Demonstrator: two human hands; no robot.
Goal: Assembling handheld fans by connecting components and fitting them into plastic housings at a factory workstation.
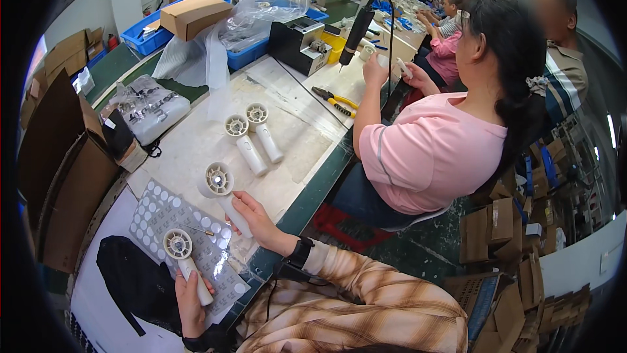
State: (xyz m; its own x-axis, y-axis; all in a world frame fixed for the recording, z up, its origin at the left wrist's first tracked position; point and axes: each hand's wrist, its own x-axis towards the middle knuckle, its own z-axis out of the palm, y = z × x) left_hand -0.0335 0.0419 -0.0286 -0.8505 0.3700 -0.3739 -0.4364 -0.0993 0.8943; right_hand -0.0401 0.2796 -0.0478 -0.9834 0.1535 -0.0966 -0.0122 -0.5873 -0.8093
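My left hand [191,297] is wrapped round the handle of a white handheld fan [179,246], its round ribbed head tilted upward. In my right hand [260,224] is a second white handheld fan [216,180], gripped by the handle, with its head over the bench. Beneath and between the two hands lies a grey sheet of round white stickers [164,211]. A thin rod-like tool [198,229] rests on that sheet. Two more handheld fans, a nearer one [244,142] and a farther one [264,131], lie side by side beyond my right hand.
A black cloth bag [134,281] lies at left, near a tall cardboard box [68,176]. Yellow-handled pliers [336,101], a hanging electric screwdriver [357,36] and a black machine [299,45] are farther off. A co-worker in pink [431,137] sits close on the right.
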